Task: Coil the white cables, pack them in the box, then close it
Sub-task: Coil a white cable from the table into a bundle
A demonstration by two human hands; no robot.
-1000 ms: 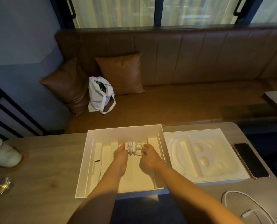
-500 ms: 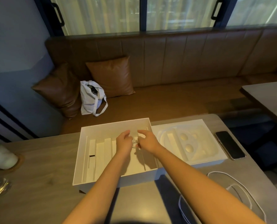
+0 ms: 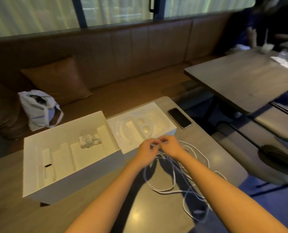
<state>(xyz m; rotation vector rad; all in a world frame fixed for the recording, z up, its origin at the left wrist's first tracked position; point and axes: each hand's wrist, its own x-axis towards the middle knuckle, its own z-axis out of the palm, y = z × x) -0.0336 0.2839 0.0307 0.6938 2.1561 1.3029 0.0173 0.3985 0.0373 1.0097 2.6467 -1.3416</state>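
Now both hands work over the loose white cable (image 3: 171,187), which sprawls in tangled loops on the counter (image 3: 13,190) in front of the open box (image 3: 69,184) and to its right. The left hand (image 3: 146,153) and the right hand (image 3: 171,146) meet just above the tangle, and the fingers of each look pinched on one end of the cable; motion blur hides exactly how. One coiled cable (image 3: 89,142) already lies in a compartment near the back of the box. Beside the box sits a white moulded tray (image 3: 123,125), touching its right wall, and a dark phone (image 3: 179,117) lies further right on the counter.

By the look of things, the first cable is packed and the second is only at the start of coiling, so the task is perhaps half done, with closing not yet begun. The next move calls for drawing the cable through the fingers into even loops without letting the crossed strands knot. The tangle near the counter's front edge could slip off if it is pulled too fast.
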